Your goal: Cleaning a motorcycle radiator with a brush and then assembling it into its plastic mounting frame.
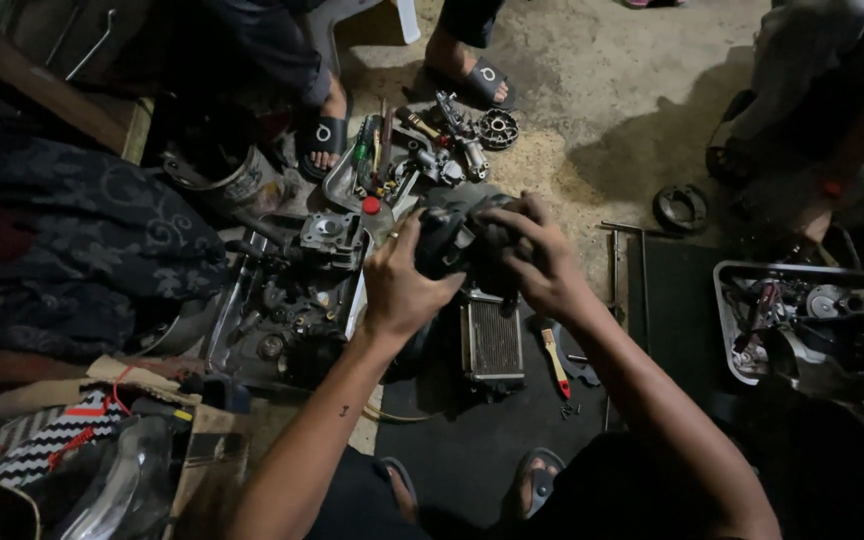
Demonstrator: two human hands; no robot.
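Two hands [407, 285] [542, 260] grip dark engine part [457, 235] above small radiator [493, 340]

A matt black engine part [457, 238], a finned metal radiator [493, 340], dull greasy metal trays [730, 320], patterned cloth [72, 240], and rough concrete floor [602, 90].

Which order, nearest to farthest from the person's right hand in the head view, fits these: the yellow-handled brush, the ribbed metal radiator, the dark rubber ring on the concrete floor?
Measured from the right hand:
1. Ribbed metal radiator, just below and slightly left of the hand.
2. Yellow-handled brush, lower, on the dark mat beside the forearm.
3. Dark rubber ring, off to the right on the concrete floor.
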